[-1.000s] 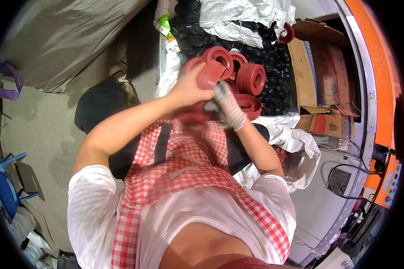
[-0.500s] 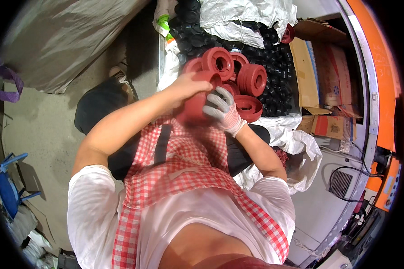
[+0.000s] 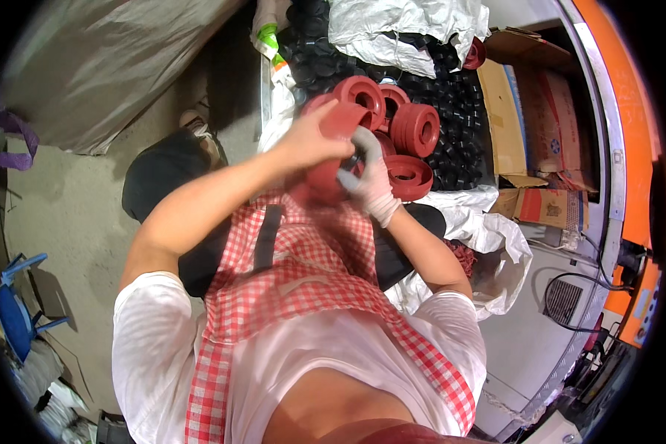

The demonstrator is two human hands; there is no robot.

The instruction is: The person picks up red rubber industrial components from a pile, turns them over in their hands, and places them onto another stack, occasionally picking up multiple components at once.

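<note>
My bare left hand [image 3: 307, 142] is closed round a red, round, rubber-like ring [image 3: 345, 118], which is tilted over my lap. My right hand [image 3: 371, 174], in a pale glove with grey fingers, curls at the right side of the red work, thumb and fingers bent round its edge. Below my left hand another red surface [image 3: 324, 179] is blurred; I cannot tell whether it belongs to the same ring. Several loose red rings lie just beyond my hands, among them a thick grooved one [image 3: 416, 131] and a flat one [image 3: 408, 177].
Black round parts [image 3: 451, 152] fill the area beyond, partly covered by white sacking [image 3: 392, 37]. Open cardboard boxes [image 3: 507, 122] stand at the right, above a grey cabinet [image 3: 525, 325] with cables. A white sack [image 3: 507, 255] sits by my right knee. A blue stool [image 3: 15, 307] stands far left.
My left hand has turned the red ring, its upper part now tipping further to the right. The right hand's fingers have shifted upward and its thumb has come apart from them.
</note>
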